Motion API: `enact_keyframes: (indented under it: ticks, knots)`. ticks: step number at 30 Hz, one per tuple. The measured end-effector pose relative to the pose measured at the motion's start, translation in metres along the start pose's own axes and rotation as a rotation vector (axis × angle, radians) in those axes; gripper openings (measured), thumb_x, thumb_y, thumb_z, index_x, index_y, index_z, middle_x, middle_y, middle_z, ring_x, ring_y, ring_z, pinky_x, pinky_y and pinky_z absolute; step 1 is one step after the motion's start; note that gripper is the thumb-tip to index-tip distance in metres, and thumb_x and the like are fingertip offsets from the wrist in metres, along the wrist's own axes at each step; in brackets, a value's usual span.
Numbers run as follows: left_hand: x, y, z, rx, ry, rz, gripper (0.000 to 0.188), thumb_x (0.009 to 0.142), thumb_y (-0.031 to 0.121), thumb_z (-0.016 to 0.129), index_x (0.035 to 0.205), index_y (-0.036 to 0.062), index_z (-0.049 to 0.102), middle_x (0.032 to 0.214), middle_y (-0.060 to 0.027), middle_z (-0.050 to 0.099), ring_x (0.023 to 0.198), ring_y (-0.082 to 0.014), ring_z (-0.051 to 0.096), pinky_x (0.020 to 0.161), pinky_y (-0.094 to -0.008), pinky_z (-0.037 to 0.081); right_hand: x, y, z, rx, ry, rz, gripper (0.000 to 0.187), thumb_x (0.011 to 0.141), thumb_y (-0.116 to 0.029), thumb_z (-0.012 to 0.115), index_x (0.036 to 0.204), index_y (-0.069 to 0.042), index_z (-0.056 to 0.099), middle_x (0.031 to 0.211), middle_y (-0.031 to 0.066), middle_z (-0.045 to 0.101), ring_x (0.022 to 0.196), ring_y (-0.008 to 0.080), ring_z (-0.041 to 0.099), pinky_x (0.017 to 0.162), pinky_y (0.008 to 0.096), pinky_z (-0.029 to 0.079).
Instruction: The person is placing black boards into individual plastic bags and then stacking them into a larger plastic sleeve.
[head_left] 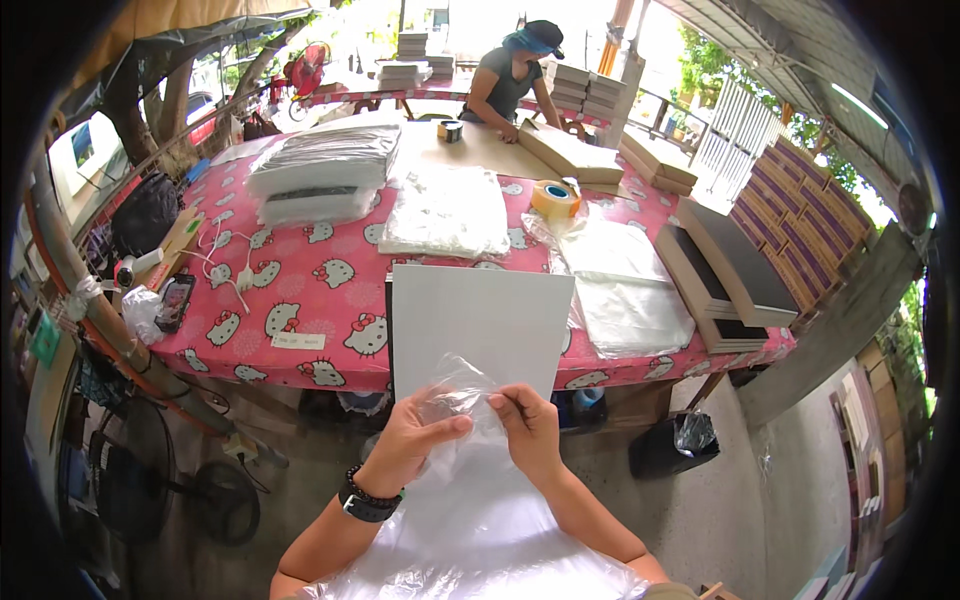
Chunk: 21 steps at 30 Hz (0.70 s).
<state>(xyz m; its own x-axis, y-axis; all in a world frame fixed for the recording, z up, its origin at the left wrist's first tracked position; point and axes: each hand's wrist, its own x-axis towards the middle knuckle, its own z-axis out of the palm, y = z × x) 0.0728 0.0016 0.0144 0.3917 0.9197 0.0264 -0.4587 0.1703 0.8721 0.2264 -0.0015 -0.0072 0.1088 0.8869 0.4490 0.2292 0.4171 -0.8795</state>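
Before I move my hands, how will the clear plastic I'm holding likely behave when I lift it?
The clear plastic will probably be floppy, since it bunches and wrinkles between your left hand and right hand. It's likely light, as it looks thin enough to see through. It may be slippery too, judging by its glossy highlights.

Room over the pink tablecloth [255, 350] left of the white board [480, 315], plastic sheets [630, 290] in the way at right
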Motion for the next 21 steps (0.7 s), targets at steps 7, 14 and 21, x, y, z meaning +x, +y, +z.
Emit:
enact_keyframes:
  ticks: [7,14,21]
  knots:
    - [0.004,-0.024,-0.023,-0.134,0.024,-0.001,0.020,0.081,0.021,0.059,0.085,0.0021,0.058,0.068,0.0054,0.051,0.056,-0.0015,0.040,0.051,-0.0175,0.033,-0.007,0.003,-0.004,-0.044,-0.049,0.018,0.018,0.084,-0.014,0.053,0.072,-0.001,0.052,0.048,0.0012,0.039,0.046,0.0054,0.032,0.041,0.0218,0.030]
    - [0.001,-0.010,0.008,0.148,0.051,0.000,0.015,0.080,0.014,0.059,0.088,0.0015,0.059,0.071,0.0033,0.053,0.060,-0.0014,0.043,0.053,-0.0160,0.034,-0.007,0.006,-0.005,-0.061,0.001,-0.029,0.020,0.082,-0.014,0.056,0.068,-0.001,0.050,0.046,0.0011,0.036,0.043,0.0055,0.031,0.038,0.0222,0.027]
    - [0.003,-0.016,-0.005,0.106,0.175,-0.063,0.010,0.078,0.006,0.058,0.087,0.0012,0.059,0.073,0.0023,0.056,0.062,-0.0013,0.048,0.054,-0.0155,0.036,-0.005,-0.002,-0.013,0.096,-0.037,-0.038,0.020,0.079,-0.016,0.060,0.070,0.000,0.051,0.049,0.0084,0.042,0.043,0.0091,0.038,0.042,0.0238,0.034]
